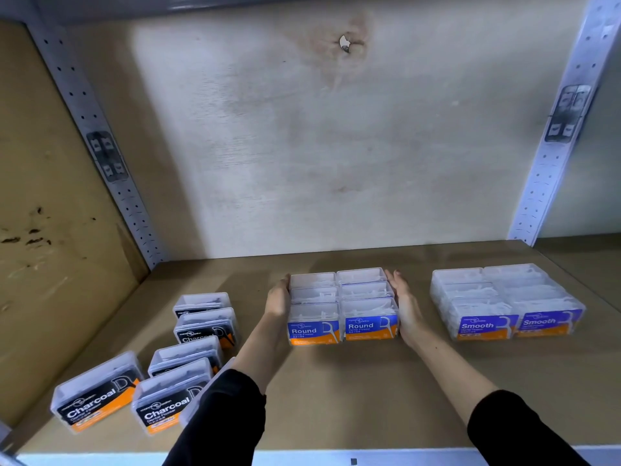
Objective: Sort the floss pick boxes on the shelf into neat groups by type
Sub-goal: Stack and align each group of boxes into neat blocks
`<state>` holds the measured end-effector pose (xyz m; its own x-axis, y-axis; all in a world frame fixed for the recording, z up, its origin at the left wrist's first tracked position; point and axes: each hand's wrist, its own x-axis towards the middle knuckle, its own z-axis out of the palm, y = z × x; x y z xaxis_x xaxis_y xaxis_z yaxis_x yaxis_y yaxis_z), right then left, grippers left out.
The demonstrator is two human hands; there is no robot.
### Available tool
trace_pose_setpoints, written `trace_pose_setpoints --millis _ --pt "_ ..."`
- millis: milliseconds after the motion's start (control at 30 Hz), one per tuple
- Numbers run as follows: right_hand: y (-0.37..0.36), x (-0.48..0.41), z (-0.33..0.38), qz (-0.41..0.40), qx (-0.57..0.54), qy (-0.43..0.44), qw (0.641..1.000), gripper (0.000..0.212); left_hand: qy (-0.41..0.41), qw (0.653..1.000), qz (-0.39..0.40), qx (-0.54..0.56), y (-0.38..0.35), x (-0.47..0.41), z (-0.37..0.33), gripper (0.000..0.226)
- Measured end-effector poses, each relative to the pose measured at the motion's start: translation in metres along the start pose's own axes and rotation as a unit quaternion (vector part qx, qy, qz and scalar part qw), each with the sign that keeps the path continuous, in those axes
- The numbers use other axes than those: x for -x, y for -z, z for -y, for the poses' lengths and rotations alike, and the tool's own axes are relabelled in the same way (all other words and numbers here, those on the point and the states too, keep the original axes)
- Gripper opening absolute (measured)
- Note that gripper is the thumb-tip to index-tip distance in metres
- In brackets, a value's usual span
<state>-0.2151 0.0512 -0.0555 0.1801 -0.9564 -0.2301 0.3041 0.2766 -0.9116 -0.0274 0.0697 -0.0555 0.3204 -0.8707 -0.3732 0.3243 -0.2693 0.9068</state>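
Left hand (279, 299) and right hand (405, 304), fingers straight, pressed either side of Round boxes (342, 307) on shelf (353, 398), Charcoal boxes (183, 359) lay loose near left edge

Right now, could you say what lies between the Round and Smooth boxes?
Head view: the right hand against the Round boxes, then bare shelf to the Smooth boxes.

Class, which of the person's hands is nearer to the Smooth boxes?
Right. The right hand presses the Round boxes on the side facing the Smooth boxes; the left hand presses their far side.
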Motion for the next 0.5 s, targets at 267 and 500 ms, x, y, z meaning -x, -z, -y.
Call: trace_pose_setpoints --millis 267,500 --pt "0.009 -0.006 0.004 -0.042 0.131 0.023 0.99 0.047 -0.016 0.999 -0.017 -0.041 0.0 0.004 -0.003 0.034" --pt "0.019 -0.014 0.016 -0.076 0.294 0.118 0.945 0.045 -0.127 0.972 -0.08 -0.183 0.0 0.009 -0.019 0.039"
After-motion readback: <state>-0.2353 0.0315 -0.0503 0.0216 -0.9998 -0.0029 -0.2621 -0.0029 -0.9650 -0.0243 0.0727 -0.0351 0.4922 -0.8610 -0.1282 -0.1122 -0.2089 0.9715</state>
